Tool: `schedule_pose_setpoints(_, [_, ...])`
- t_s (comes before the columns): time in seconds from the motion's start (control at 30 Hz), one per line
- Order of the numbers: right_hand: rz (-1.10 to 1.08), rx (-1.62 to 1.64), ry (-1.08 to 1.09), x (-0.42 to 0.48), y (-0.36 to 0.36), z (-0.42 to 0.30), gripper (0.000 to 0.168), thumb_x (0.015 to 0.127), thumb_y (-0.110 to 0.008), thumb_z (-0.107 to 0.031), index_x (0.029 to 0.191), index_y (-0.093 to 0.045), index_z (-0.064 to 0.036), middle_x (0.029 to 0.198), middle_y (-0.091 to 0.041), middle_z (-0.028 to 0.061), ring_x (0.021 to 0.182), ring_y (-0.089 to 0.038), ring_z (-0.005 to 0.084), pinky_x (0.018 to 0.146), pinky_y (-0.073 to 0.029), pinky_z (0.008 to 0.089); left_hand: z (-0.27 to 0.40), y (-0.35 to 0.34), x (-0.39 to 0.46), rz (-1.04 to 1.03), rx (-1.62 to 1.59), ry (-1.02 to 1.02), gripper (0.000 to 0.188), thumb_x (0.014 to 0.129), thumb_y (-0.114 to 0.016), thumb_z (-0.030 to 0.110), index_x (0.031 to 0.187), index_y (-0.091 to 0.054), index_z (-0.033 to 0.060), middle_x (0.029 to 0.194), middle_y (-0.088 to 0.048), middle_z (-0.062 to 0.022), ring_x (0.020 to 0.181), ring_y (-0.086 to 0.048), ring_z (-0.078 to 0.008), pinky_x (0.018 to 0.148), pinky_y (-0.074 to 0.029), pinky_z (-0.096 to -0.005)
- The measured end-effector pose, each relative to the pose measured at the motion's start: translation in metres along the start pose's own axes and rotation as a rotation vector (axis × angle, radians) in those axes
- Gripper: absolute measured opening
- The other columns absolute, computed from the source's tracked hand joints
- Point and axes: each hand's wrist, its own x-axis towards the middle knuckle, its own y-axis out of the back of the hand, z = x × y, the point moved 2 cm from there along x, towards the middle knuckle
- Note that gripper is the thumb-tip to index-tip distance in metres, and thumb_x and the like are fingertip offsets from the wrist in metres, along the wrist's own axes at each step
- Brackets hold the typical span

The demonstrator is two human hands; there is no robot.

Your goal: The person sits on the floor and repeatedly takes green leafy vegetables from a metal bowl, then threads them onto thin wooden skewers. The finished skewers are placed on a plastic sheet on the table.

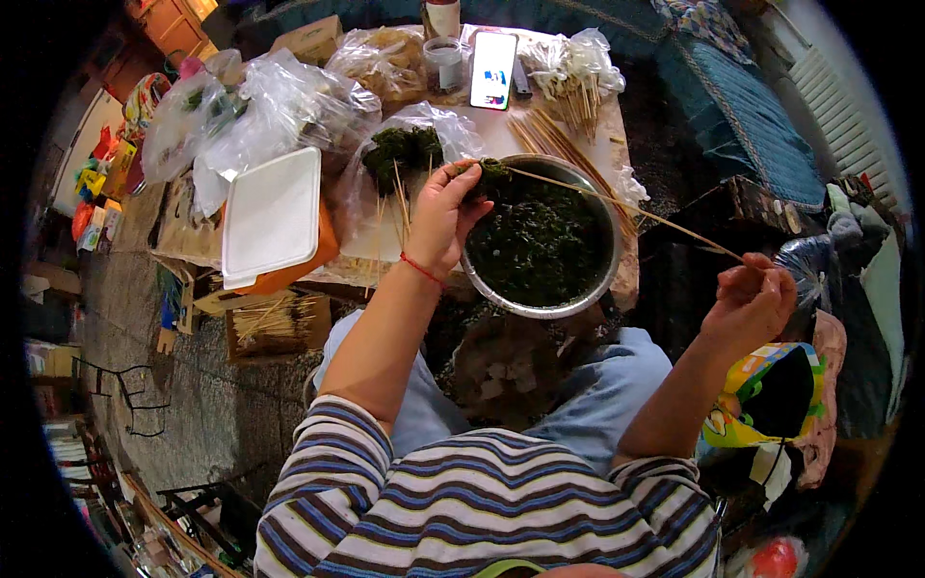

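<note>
My left hand (446, 213), with a red string on the wrist, pinches a dark green leafy clump (494, 172) over the far left rim of a round metal bowl (551, 312). From that clump a long thin wooden skewer (621, 203) slants across the bowl to my right hand (751, 298), whose fingers grip its other end. Wet dark green strands (545, 238), like seaweed, fill much of the bowl. Left of it, several skewers (402, 199) carry dark green clumps (396, 155) on a clear plastic bag (457, 131).
Loose skewers (553, 137) lie behind the bowl, near a lit phone (493, 71) and bagged skewers (578, 90). An orange tub with a white lid (273, 217) stands left, before plastic bags (289, 101). Below the table edge is a box of sticks (278, 321).
</note>
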Motion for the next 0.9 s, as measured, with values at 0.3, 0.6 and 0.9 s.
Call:
schedule_pose_setpoints(0.3, [0.126, 0.105, 0.004, 0.002, -0.005, 0.011, 0.008, 0.083, -0.045, -0.014, 0.086, -0.045, -0.006, 0.074, -0.059, 0.0152, 0.042, -0.048, 0.0152, 0.032, -0.035, 0.0225, -0.012, -0.001, 0.006, 0.022, -0.071, 0.026, 0.015, 0.083, -0.06, 0.015, 0.096, -0.053, 0.0095, 0.081, -0.056, -0.0002, 0.067, -0.054, -0.0104, 0.063, -0.052, -0.0287])
schedule_pose_setpoints(0.6, [0.142, 0.256, -0.057, -0.002, -0.018, 0.037, 0.018, 0.086, -0.053, -0.022, 0.09, -0.044, -0.006, 0.074, -0.058, 0.0135, 0.044, -0.049, 0.016, 0.034, -0.038, 0.0247, -0.026, -0.009, 0.002, -0.035, -0.123, 0.125, 0.013, 0.085, -0.056, 0.015, 0.096, -0.053, 0.0094, 0.083, -0.058, -0.0013, 0.068, -0.055, -0.0116, 0.065, -0.052, -0.0292])
schedule_pose_setpoints(0.9, [-0.697, 0.12, -0.43, -0.068, -0.086, 0.096, 0.016, 0.082, -0.058, -0.005, 0.096, -0.051, -0.002, 0.084, -0.057, 0.0054, 0.072, -0.057, 0.01, 0.055, -0.049, 0.0208, -0.043, -0.039, -0.013, -0.217, -0.077, 0.183, 0.017, 0.087, -0.05, 0.01, 0.104, -0.05, 0.0075, 0.096, -0.057, -0.0056, 0.079, -0.058, -0.0145, 0.071, -0.053, -0.0279])
